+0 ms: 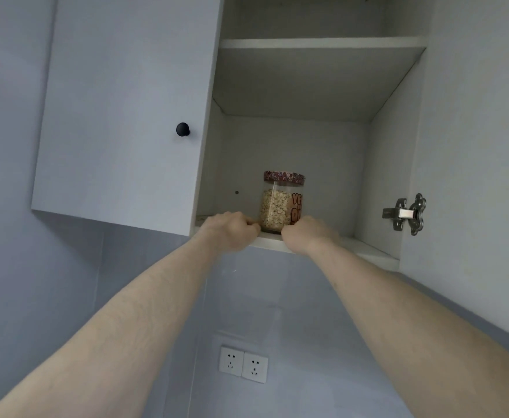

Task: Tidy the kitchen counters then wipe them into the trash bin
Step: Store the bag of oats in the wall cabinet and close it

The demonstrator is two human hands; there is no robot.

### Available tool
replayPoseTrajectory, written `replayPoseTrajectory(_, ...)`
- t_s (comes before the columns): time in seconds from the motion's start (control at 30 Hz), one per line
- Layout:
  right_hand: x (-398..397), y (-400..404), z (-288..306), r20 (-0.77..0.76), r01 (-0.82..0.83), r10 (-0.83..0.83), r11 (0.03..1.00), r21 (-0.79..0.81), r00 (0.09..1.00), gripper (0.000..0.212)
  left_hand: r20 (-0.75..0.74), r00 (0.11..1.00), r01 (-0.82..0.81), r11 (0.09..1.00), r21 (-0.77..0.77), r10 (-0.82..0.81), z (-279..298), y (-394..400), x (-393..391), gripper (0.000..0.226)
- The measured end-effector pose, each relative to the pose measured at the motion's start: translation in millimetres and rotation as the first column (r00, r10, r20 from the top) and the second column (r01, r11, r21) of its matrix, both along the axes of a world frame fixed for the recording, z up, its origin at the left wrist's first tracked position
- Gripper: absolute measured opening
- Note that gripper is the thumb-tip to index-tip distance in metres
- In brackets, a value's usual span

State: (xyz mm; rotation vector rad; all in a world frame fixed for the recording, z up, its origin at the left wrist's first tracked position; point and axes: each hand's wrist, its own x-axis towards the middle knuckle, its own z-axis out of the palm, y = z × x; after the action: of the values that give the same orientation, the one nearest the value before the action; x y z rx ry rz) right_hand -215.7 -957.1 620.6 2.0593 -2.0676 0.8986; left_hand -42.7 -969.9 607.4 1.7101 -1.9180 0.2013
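A clear jar [279, 206] of pale flakes, with a patterned reddish lid and orange lettering, stands upright on the bottom shelf [365, 251] of an open wall cupboard. Both my arms reach up to it. My left hand [232, 229] holds the jar's base from the left, fingers curled against the glass. My right hand [304, 233] holds the base from the right, and its fingers are blurred. The jar's bottom edge is hidden behind my hands.
The cupboard's left door [120, 116] is closed and has a black knob [182, 129]. The right door [473, 131] stands open with a metal hinge [405, 214]. An upper shelf [322, 43] spans the cupboard. Two white wall sockets [243, 364] sit below.
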Motion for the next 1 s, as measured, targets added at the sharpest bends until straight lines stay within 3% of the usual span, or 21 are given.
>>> replayPoseTrajectory(0.1,-0.1,11.8,-9.3,-0.138,0.034,-0.042,0.997,-0.063,0.99,0.031,0.047,0.998,-0.026,0.999,-0.045,0.028,0.0,3.0,-1.6,0.042)
replayPoseTrajectory(0.27,-2.6,27.1,-32.1,-0.28,0.02,-0.096,0.965,-0.262,0.955,0.06,0.132,0.991,0.027,0.987,-0.161,-0.006,-17.2,15.7,-0.9,0.053)
replayPoseTrajectory(0.37,-10.0,39.4,-60.8,-0.354,-0.019,-0.122,0.929,-0.369,0.927,0.051,0.198,0.978,0.115,0.959,-0.259,-0.063,-41.8,26.8,4.6,0.055)
replayPoseTrajectory(0.43,-18.6,47.5,-83.3,-0.382,-0.067,-0.112,0.902,-0.426,0.917,0.056,0.192,0.975,0.163,0.942,-0.292,-0.11,-63.1,39.7,6.4,0.059)
replayPoseTrajectory(0.5,-25.5,54.1,-101.7,-0.319,-0.137,-0.023,0.873,-0.468,0.948,0.066,0.157,0.972,0.215,0.931,-0.295,-0.175,-89.9,60.6,3.9,0.064)
replayPoseTrajectory(0.6,-22.5,69.5,-147.4,-0.144,-0.306,0.27,0.833,-0.46,0.952,0.066,0.132,0.952,0.3,0.93,-0.212,-0.277,-151.4,96.2,-1.4,0.068)
replayPoseTrajectory(0.7,-25.0,92.5,-233.2,-0.057,-0.467,0.473,0.833,-0.297,0.879,0.067,0.094,0.929,0.365,0.929,-0.055,-0.359,-235.3,129.7,-3.8,0.067)
replayPoseTrajectory(0.77,-36.0,109.1,-299.6,0.023,-0.495,0.5,0.862,-0.111,0.866,0.066,0.04,0.93,0.361,0.928,0.094,-0.366,-295.0,147.8,-3.0,0.065)
replayPoseTrajectory(0.87,-57.6,128.4,-393.5,0.124,-0.436,0.421,0.889,0.141,0.899,0.065,-0.015,0.952,0.293,0.894,0.34,-0.306,-375.5,168.6,-1.7,0.064)
replayPoseTrajectory(1.0,-84.0,140.6,-487.9,0.189,-0.333,0.274,0.805,0.491,0.943,0.072,-0.034,0.98,0.176,0.771,0.612,-0.196,-461.3,184.1,-4.5,0.072)
